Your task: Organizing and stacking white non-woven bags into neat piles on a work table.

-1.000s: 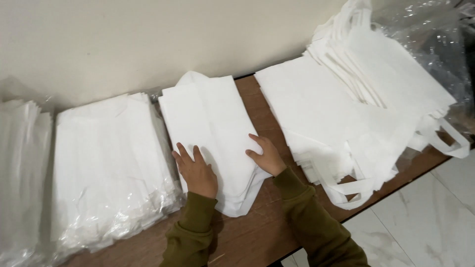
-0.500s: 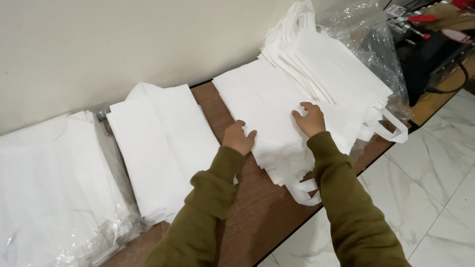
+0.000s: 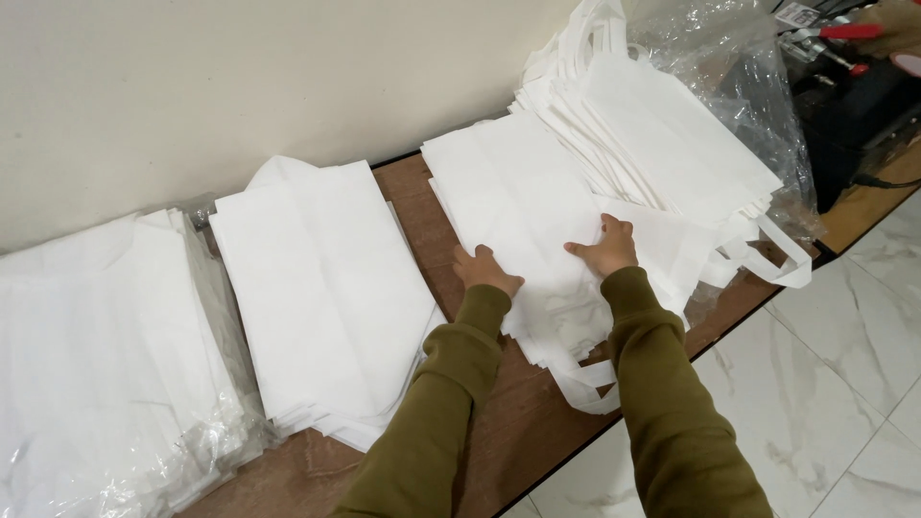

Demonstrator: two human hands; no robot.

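Observation:
Both my hands rest on a pile of white fabric bags (image 3: 523, 206) lying flat on a brown wooden table (image 3: 523, 427). My left hand (image 3: 486, 270) presses the pile's left edge, fingers curled onto the top bag. My right hand (image 3: 606, 247) lies flat on the top bag a little to the right. Both sleeves are olive green. White handle loops (image 3: 585, 388) hang off the table's front edge below my wrists.
A second folded white stack (image 3: 321, 278) lies to the left, and plastic-wrapped white stacks (image 3: 106, 355) lie further left. A taller bag heap (image 3: 662, 144) sits in clear plastic at the right. Dark equipment with a red handle (image 3: 849, 67) stands far right. Marble floor (image 3: 844, 384) below.
My hands have left the folded stack and moved right onto the pile of bags with handles. The view swung right with them.

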